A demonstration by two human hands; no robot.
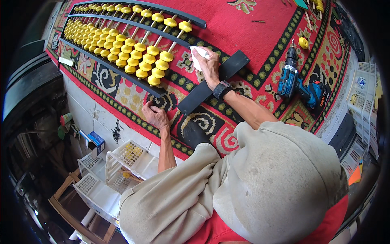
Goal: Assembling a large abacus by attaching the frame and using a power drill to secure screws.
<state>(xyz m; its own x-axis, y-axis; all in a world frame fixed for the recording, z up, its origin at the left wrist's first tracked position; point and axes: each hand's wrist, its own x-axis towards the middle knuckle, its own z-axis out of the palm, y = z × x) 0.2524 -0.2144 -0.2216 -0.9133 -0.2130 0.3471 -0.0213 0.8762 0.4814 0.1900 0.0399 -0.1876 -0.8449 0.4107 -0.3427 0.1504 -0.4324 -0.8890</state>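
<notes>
A large abacus (pixel 122 49) with a black frame and rods of yellow beads lies on the red patterned carpet. My right hand (pixel 210 67) is closed around a small white object (pixel 197 59) that looks like a squeeze bottle. Its narrow end is at the near end of the abacus's middle bar. Under my right wrist, a flat black board (pixel 196 97) lies across the carpet, apart from the frame. My left hand (pixel 156 116) is just below the end of the lower black rail (pixel 156 90), its fingers loosely bent and apart, nothing visible in them.
A blue cordless drill (pixel 289 75) lies on the right, with a loose yellow bead (pixel 303 42) beside it. White plastic baskets (pixel 95 185) and a small blue box (pixel 96 140) stand at lower left, near dark screws (pixel 117 132). More white baskets (pixel 361 87) are at far right.
</notes>
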